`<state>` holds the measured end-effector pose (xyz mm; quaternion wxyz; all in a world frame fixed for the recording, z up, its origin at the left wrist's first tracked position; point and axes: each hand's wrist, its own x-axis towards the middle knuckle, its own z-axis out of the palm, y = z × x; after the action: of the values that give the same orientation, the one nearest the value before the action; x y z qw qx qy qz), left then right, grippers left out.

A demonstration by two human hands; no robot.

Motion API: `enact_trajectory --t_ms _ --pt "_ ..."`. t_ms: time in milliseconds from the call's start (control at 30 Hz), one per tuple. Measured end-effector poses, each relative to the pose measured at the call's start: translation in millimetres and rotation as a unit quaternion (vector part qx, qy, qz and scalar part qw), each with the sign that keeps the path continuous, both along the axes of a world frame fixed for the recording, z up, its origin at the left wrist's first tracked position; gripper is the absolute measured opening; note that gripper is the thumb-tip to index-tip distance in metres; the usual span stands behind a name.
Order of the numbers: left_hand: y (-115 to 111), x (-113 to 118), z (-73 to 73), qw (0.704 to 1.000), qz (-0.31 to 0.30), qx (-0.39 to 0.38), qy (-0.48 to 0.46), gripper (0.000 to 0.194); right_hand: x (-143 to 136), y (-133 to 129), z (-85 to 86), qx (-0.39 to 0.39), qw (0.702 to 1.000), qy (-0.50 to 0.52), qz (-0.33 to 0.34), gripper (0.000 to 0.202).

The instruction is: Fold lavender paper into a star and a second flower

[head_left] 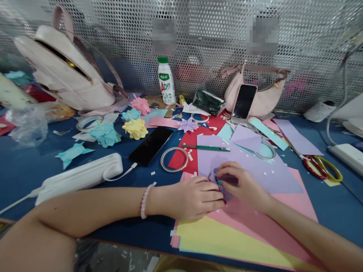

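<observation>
My left hand (195, 198) lies across the coloured sheets, its fingers close together and curled over a small piece of folded purple paper (213, 175). From the other side my right hand (239, 183) pinches that piece between thumb and forefinger; much of it is hidden under the fingers. Beneath both hands are a pink sheet (283, 215), a yellow sheet (215, 236) and a large purple sheet (269, 177). A green craft knife (212, 148) rests just beyond them on the purple sheet.
Around the hands lie a tape roll (174, 159), a black phone (151, 145), a white power strip (81, 175) and scissors (323, 168). Folded paper shapes (104, 135) sit left. Behind stand a bottle (166, 85), a backpack (68, 71), a pink handbag (266, 94) and another phone (244, 101).
</observation>
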<state>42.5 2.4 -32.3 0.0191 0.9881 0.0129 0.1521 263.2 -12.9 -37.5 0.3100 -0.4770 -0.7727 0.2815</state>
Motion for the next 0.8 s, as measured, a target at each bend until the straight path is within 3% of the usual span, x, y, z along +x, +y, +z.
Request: enact_trajectory --t_ms 200,367,533,800 --pt "-0.6 1.0 -1.6 1.0 -0.004 0.015 0.005 0.031 0.9 -0.2 1.4 -0.116 0.991 0.057 -0.03 0.012" --pt "-0.4 0.4 -2.7 1.0 -0.01 0.015 0.008 0.033 1.7 -2.1 1.6 -0.08 0.995 0.042 -0.037 0.023" --pt "-0.4 0.7 -0.6 1.0 -0.014 0.009 0.001 0.032 5.3 -0.7 6.5 -0.151 0.984 0.092 0.027 0.031" --pt "0.0 1.3 0.7 1.0 -0.03 0.0 -0.006 0.029 7.7 0.2 8.3 -0.202 0.96 0.188 0.042 0.026"
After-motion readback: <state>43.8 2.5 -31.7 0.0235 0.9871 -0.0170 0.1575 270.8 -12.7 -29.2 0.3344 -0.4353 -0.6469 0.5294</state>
